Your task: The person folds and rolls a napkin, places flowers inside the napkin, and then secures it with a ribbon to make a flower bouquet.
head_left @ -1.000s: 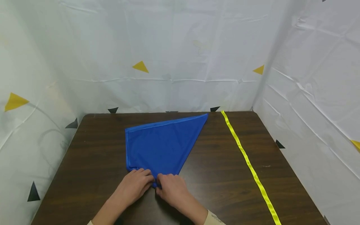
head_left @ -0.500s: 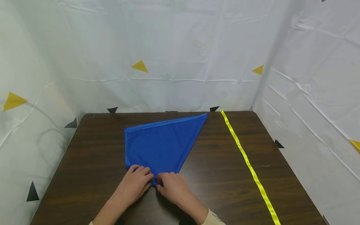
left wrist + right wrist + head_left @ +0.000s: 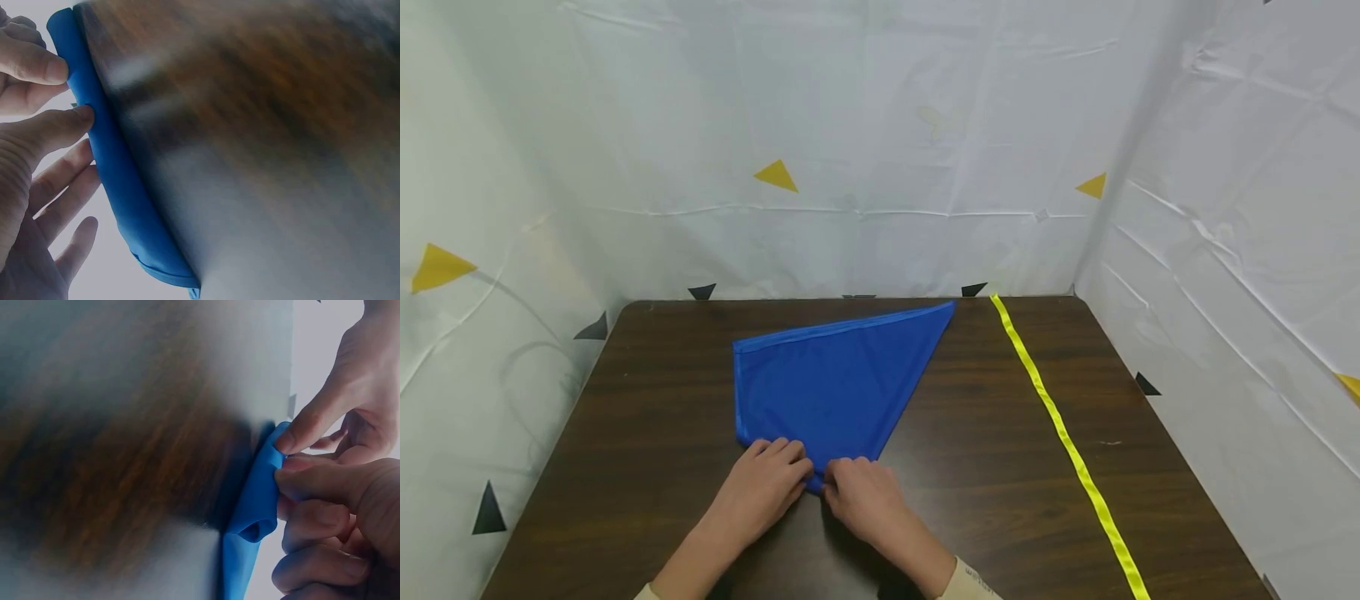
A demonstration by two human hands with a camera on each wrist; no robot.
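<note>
A blue cloth (image 3: pixel 820 383) with stitched hems lies on the dark wooden table, its long far edge slanting up to a point at the right. Its near edge is rolled into a tube (image 3: pixel 115 169), which shows an open spiral end (image 3: pixel 253 531) in the right wrist view. My left hand (image 3: pixel 763 483) holds the roll from the near side, thumb on top and fingers reaching along it. Close beside it, my right hand (image 3: pixel 865 496) pinches the roll between thumb and curled fingers. The fingertips of both hands are partly hidden in the head view.
A long yellow ribbon (image 3: pixel 1060 429) runs down the right side of the table (image 3: pixel 1000 500), from its far edge toward the front. White sheeting (image 3: pixel 880 125) with yellow and black triangles stands behind the table and along both sides.
Both hands have shifted slightly away from the body along with the rolled near edge. The left fingers have reached farther forward over the cloth. The far part of the cloth stays in place.
</note>
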